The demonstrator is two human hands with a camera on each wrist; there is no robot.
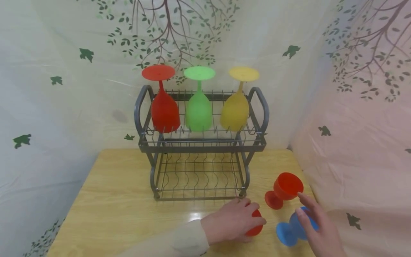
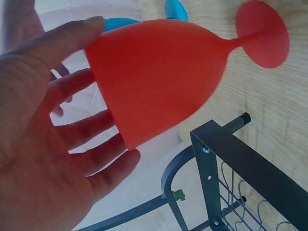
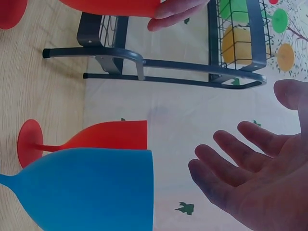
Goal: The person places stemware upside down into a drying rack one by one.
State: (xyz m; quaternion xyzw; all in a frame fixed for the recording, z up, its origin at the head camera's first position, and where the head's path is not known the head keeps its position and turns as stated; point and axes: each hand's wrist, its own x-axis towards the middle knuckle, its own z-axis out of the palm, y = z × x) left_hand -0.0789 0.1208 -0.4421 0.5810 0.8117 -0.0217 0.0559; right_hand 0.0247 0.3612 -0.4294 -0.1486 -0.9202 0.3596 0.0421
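Table (image 1: 106, 207): pale wood, carrying the rack and the upright goblets.
Rack (image 1: 203, 147): dark, two-tiered, toward the table's back; its rails probably stop goblets sliding off.
Upturned red goblet (image 1: 165, 113): mouth down on the upper tier, foot up, likely because the wide rim sits steadier on wires.
Green goblet (image 1: 199, 112): inverted alike, between the red and yellow ones, apart from both.
Yellow goblet (image 1: 235, 112): inverted too, near the right side handle.
Left hand (image 1: 229, 219): grasping the gripped red goblet (image 2: 159, 82) around its rim, which leaves stem and foot unobstructed.
Gripped red goblet: bowl up, in front of the rack's right end; whether its foot bears on the table, I cannot tell.
Far red goblet (image 1: 289, 187): standing on its foot, behind the blue one.
Blue goblet (image 3: 96, 192): upright, its broad foot seemingly steadying it.
Right hand (image 1: 322, 228): holding nothing, fingers loosely extended beside the blue goblet.
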